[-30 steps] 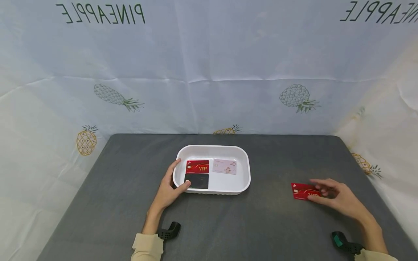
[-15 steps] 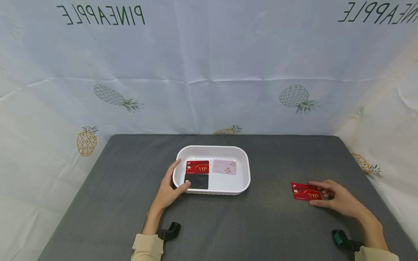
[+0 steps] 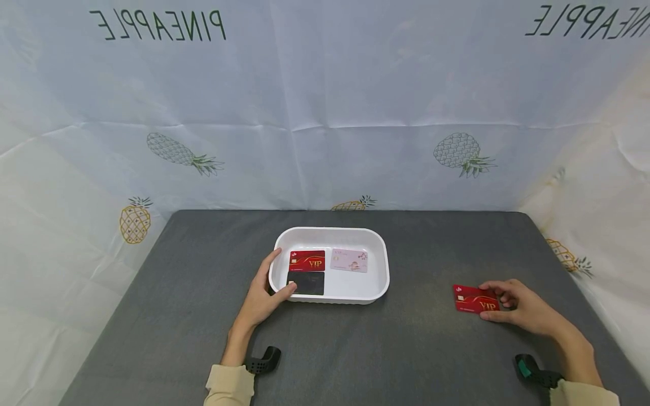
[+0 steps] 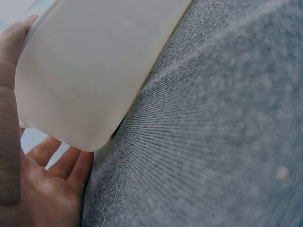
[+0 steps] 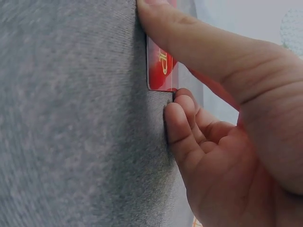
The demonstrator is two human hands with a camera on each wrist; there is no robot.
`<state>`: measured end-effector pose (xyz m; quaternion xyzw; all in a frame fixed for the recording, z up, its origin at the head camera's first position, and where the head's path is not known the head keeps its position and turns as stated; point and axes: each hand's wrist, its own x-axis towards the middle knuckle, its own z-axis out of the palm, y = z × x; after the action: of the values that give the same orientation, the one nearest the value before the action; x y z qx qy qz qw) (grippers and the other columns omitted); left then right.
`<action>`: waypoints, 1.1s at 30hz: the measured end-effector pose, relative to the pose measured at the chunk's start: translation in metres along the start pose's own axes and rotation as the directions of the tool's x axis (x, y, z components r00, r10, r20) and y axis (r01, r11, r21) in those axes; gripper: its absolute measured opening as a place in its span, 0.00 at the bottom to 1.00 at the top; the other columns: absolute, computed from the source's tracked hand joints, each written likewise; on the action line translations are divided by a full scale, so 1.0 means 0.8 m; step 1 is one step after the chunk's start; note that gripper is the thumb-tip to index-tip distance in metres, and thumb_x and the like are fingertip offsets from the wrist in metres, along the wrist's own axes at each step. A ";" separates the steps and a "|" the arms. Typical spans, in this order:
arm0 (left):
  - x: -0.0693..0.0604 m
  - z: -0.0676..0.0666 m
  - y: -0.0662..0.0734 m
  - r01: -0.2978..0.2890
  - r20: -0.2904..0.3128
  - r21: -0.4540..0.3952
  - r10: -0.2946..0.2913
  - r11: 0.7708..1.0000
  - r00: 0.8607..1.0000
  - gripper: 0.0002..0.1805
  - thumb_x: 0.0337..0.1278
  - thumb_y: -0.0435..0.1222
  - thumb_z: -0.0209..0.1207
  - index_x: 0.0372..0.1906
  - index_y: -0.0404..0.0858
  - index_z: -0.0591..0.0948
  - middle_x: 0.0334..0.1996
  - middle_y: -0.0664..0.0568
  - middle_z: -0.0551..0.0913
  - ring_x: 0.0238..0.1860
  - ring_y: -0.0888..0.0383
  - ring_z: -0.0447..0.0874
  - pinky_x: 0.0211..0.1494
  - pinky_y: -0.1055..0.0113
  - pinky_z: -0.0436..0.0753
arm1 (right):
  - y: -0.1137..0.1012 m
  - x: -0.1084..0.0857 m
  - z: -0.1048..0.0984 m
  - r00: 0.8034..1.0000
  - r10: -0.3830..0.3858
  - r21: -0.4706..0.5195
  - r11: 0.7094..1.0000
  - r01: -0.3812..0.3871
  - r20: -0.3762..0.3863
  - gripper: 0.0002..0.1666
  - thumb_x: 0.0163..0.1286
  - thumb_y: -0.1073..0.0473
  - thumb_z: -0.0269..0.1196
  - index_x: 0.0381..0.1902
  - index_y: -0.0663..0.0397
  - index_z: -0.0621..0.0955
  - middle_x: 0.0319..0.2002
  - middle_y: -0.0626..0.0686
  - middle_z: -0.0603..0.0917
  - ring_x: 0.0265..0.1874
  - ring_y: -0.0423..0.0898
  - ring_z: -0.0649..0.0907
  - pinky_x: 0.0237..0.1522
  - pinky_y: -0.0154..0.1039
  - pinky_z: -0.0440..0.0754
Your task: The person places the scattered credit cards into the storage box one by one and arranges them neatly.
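In the head view my left hand (image 3: 261,299) grips the left end of a white plastic tray (image 3: 378,290), thumb over the near rim and fingers along the outer side. Inside the tray lie a red VIP card (image 3: 307,261), a black card (image 3: 310,283) below it and a pale pink VIP card (image 3: 349,260) to the right. On the right side of the table, my right hand (image 3: 530,310) pinches another red VIP card (image 3: 472,299) by its long edges, between thumb and index finger. That card lies flat on the cloth, its right end by my curled fingers (image 5: 177,123).
A dark grey cloth covers the table (image 3: 406,349). Behind and beside it hangs a white curtain (image 3: 325,84) with pineapple prints. Each wrist wears a black camera mount, the left mount (image 3: 264,360) and the right mount (image 3: 535,372).
My right thumb and fingers have shifted off the red card's face to its edges, so the VIP lettering shows. The left hand and the tray have stayed put.
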<state>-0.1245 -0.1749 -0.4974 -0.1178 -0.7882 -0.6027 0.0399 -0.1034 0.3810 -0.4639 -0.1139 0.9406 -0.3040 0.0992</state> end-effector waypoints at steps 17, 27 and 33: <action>0.000 0.000 0.000 -0.001 0.002 -0.007 0.001 1.000 1.000 0.48 0.56 0.31 0.69 0.80 0.41 0.58 0.74 0.35 0.66 0.64 0.41 0.74 0.60 0.75 0.77 | 0.006 -0.003 0.007 0.998 -0.033 0.035 0.999 0.035 -0.062 0.35 0.58 0.59 0.77 0.61 0.66 0.79 0.41 0.55 0.73 0.31 0.34 0.67 0.31 0.31 0.68; 0.000 0.000 0.001 0.006 0.003 0.004 -0.006 1.000 1.000 0.48 0.56 0.33 0.69 0.79 0.41 0.58 0.73 0.36 0.67 0.64 0.40 0.74 0.60 0.75 0.78 | 0.002 -0.002 0.008 0.995 -0.057 0.012 0.998 0.058 -0.088 0.35 0.57 0.59 0.78 0.60 0.66 0.80 0.39 0.54 0.73 0.31 0.34 0.67 0.30 0.31 0.67; 0.001 0.001 0.002 0.011 -0.001 0.005 -0.011 1.000 1.000 0.48 0.56 0.33 0.69 0.79 0.41 0.59 0.73 0.36 0.67 0.63 0.40 0.75 0.59 0.75 0.78 | -0.003 0.001 0.011 0.988 -0.081 0.015 0.996 0.084 -0.130 0.33 0.56 0.61 0.78 0.59 0.65 0.81 0.40 0.53 0.74 0.31 0.33 0.69 0.31 0.30 0.70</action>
<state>-0.1246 -0.1740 -0.4963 -0.1130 -0.7904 -0.6010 0.0374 -0.1012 0.3742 -0.4696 -0.1317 0.9364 -0.3243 0.0269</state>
